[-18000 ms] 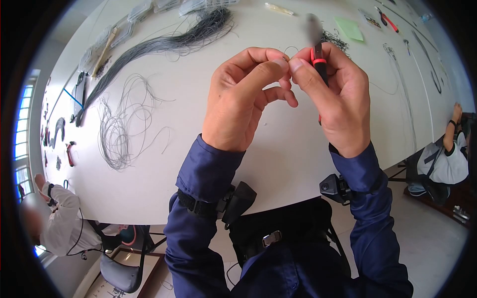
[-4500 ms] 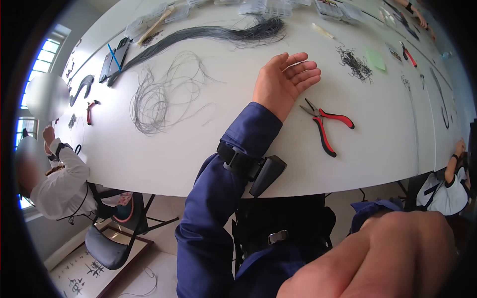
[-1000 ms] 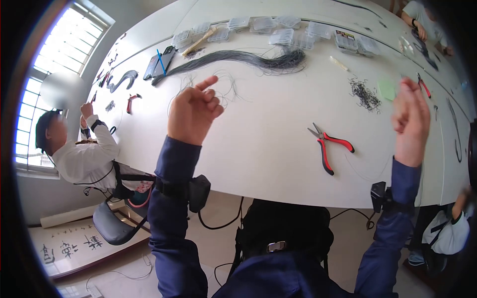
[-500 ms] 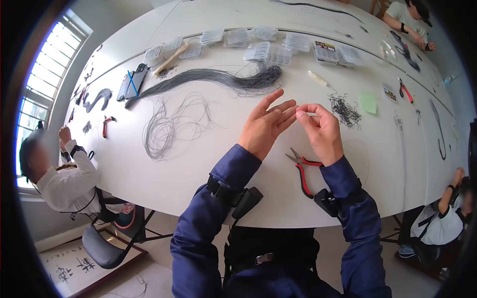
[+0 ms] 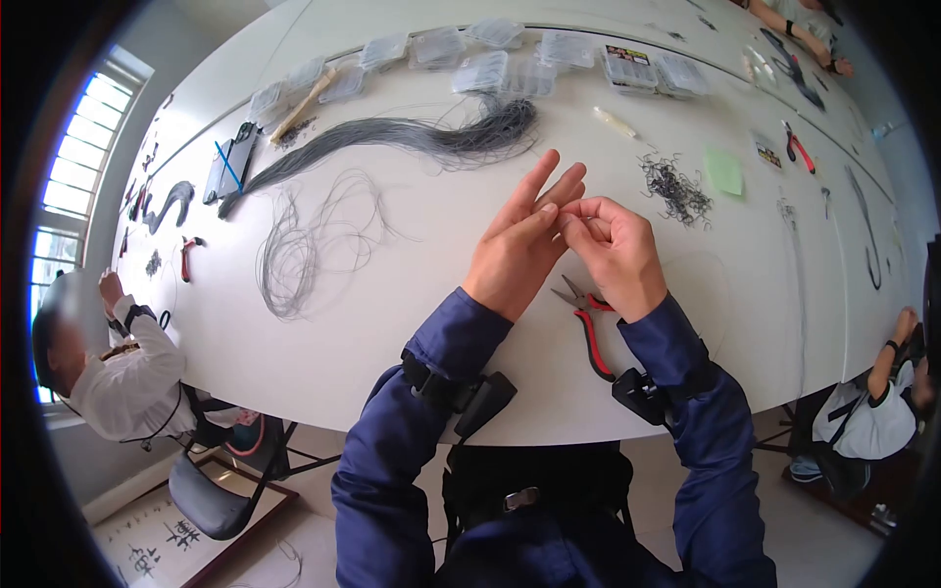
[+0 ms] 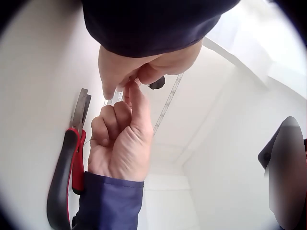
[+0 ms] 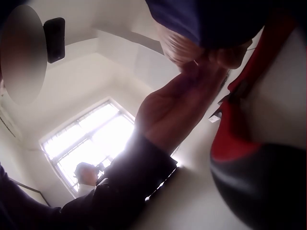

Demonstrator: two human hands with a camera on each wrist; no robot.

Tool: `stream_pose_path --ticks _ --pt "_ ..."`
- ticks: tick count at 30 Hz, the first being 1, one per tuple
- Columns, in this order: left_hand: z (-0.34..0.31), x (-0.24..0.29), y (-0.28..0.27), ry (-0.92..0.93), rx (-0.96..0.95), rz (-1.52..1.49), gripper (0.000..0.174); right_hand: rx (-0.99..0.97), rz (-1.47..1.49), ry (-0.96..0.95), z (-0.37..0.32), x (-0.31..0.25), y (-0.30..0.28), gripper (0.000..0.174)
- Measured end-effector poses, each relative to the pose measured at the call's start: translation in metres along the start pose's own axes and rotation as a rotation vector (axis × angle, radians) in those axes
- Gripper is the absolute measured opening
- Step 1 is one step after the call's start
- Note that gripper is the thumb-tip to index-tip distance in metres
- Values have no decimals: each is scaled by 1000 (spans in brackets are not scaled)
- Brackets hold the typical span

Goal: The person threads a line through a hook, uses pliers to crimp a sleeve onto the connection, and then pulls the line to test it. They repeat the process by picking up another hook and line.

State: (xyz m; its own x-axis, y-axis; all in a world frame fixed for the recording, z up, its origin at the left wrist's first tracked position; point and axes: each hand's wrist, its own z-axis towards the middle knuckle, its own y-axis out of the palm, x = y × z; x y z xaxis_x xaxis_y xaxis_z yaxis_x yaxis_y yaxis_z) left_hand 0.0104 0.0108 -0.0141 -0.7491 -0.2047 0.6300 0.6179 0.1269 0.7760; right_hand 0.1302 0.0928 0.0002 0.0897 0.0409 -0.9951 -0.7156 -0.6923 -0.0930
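Pinching nearly closed with the right hand [image 5: 619,260] at centre, against the left hand [image 5: 515,250], loosely open with thumb bent in; impossible to tell any catch. Lying just below the right hand, partly hidden on the table [image 5: 294,377]: pliers [image 5: 593,343], pointing upper left, lengthwise down to lower right.

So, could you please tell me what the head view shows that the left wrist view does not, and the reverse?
Only the head view shows the green note, the loose tangle of thin line and the grey chair. Only the left wrist view shows the palm side of the right hand. Both show the left hand meeting the right at the fingertips, and the pliers beside them.
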Motion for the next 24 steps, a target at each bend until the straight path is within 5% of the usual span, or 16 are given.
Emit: stream_pose_path --ticks 8,14,24 --pt "-4 -2 1 -13 110 -49 49 46 -6 -15 2 3 -4 19" --pt "-3 -3 -1 35 216 305 25 94 13 -89 3 4 -2 21" --pt "-1 -2 -6 83 322 261 22 86 16 -88 -1 -8 -3 25"
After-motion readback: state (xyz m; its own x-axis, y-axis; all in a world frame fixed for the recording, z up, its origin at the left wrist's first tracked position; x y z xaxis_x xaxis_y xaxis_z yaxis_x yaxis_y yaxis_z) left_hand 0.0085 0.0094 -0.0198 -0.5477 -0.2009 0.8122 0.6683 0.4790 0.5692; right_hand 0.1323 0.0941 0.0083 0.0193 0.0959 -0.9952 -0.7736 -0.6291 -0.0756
